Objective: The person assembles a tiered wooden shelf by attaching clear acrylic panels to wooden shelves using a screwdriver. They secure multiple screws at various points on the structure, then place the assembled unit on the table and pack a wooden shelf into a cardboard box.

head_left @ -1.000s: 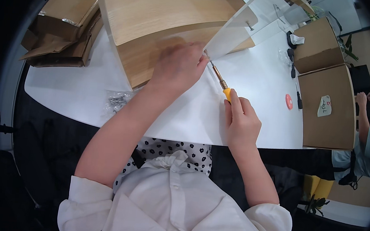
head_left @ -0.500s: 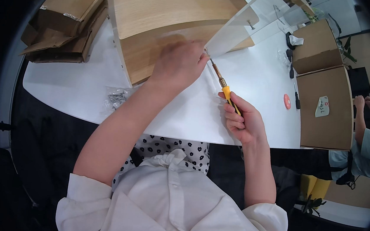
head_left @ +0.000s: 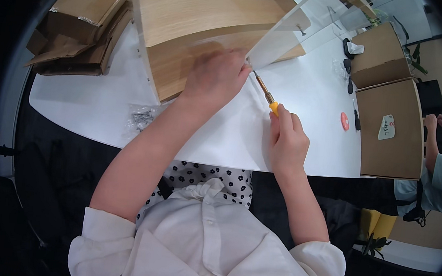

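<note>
My right hand (head_left: 289,141) is closed round the yellow handle of a screwdriver (head_left: 267,94), its shaft slanting up to the left. The screwdriver's tip meets the near lower corner of a white upright panel (head_left: 273,38). My left hand (head_left: 216,75) is closed at that corner, thumb and fingers pinched beside the tip. What they pinch is hidden. Just behind the left hand stands a light wood-grain furniture body (head_left: 205,12) with a pale side panel (head_left: 146,59).
A plastic bag of screws (head_left: 140,118) lies left of my forearm on the white table (head_left: 68,105). Cardboard boxes stand at far left (head_left: 84,28) and right (head_left: 393,125). Dark-handled tools (head_left: 348,75) and a red oval object (head_left: 344,121) lie near the right box. Another person's hands (head_left: 436,122) show beyond.
My right hand has rolled over on the screwdriver handle, so its back now faces up and covers most of the handle. My left hand stays at the panel corner.
</note>
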Demonstrator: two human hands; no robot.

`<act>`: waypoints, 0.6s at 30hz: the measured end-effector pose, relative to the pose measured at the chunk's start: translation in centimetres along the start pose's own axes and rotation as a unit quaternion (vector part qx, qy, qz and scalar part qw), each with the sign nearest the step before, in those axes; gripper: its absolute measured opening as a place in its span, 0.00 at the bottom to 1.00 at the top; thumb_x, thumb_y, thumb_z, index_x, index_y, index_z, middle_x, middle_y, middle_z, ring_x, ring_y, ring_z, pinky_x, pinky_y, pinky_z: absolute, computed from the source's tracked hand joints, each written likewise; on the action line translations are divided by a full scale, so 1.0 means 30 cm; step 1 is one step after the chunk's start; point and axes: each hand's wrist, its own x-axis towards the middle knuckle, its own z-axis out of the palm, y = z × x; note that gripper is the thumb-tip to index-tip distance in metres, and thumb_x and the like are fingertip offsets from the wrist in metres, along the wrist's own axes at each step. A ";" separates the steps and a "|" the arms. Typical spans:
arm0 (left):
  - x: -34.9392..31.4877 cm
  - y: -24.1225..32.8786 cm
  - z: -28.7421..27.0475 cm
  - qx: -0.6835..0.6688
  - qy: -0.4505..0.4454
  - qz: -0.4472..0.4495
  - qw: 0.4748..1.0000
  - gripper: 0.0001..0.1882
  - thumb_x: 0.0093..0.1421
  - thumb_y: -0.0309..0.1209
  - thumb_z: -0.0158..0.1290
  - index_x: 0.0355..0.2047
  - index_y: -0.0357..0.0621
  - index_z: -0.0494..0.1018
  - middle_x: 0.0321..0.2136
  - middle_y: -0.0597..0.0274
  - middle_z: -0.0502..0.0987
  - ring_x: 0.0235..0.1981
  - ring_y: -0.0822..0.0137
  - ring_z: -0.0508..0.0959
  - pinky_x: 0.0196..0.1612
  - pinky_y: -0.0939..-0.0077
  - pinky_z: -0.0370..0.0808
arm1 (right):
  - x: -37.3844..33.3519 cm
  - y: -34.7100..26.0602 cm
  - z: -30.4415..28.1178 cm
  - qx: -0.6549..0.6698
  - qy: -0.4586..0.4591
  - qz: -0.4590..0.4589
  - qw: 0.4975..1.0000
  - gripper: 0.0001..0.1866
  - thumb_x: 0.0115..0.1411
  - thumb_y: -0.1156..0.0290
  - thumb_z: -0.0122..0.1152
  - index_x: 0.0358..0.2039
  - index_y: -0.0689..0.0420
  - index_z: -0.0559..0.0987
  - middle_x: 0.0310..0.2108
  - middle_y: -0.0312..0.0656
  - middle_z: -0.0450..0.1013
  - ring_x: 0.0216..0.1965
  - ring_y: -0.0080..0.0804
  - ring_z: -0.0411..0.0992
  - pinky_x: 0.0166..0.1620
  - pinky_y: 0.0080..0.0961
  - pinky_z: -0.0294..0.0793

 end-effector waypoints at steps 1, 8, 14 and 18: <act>0.000 0.004 -0.003 -0.005 -0.004 -0.002 1.000 0.10 0.61 0.34 0.55 0.34 0.38 0.75 0.32 0.51 0.81 0.35 0.49 0.81 0.42 0.57 0.77 | 0.002 0.005 0.006 0.068 -0.001 0.028 0.997 0.05 0.61 0.75 0.63 0.35 0.62 0.77 0.25 0.39 0.72 0.20 0.29 0.70 0.21 0.25 0.69; -0.002 -0.007 0.001 -0.024 0.003 -0.006 1.000 0.09 0.61 0.33 0.55 0.33 0.38 0.75 0.30 0.50 0.80 0.34 0.48 0.81 0.41 0.57 0.77 | 0.106 0.078 -0.075 0.679 -0.251 0.470 0.506 0.04 0.68 0.73 0.55 0.38 0.60 0.73 0.23 0.35 0.68 0.14 0.12 0.53 0.16 0.14 0.49; -0.001 -0.004 0.001 -0.018 0.001 -0.007 1.000 0.09 0.62 0.33 0.55 0.32 0.39 0.75 0.30 0.51 0.80 0.33 0.49 0.81 0.40 0.58 0.78 | 0.090 0.029 -0.077 0.566 -0.257 0.441 0.647 0.06 0.64 0.75 0.59 0.39 0.61 0.73 0.24 0.38 0.69 0.16 0.17 0.58 0.18 0.16 0.55; -0.004 0.003 -0.004 -0.005 -0.002 -0.005 1.000 0.10 0.62 0.34 0.54 0.32 0.39 0.75 0.30 0.52 0.80 0.34 0.49 0.81 0.42 0.58 0.77 | 0.034 0.021 -0.028 0.136 -0.032 0.009 0.990 0.10 0.59 0.77 0.65 0.41 0.63 0.77 0.26 0.41 0.71 0.21 0.26 0.68 0.22 0.22 0.67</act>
